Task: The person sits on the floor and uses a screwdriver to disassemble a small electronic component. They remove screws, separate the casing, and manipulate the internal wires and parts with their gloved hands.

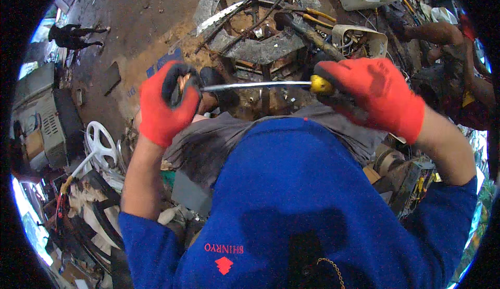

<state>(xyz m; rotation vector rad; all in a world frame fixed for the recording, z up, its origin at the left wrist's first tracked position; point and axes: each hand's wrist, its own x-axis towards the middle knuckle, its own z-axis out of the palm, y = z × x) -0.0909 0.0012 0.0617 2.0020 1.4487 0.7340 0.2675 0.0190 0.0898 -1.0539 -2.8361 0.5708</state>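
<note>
I wear red gloves with black palms. My right hand (372, 96) is closed around the yellow handle of a screwdriver (260, 84). The long metal shaft lies nearly level and points left, its tip reaching my left hand (169, 104). Those left fingers are curled around a small part with copper-coloured winding (183, 82), mostly hidden by the glove, so its exact kind does not show. Whether the tip is inside the part or only against it, I cannot tell.
Ahead stands a low octagonal stand (260, 49) with metal rods and yellow-handled pliers (320, 17) on it. A scrap-filled pale bin (359, 41) sits beyond my right hand. At left are a white spoked wheel (101, 144) and a black dog (78, 36). Another person (463, 70) is at right.
</note>
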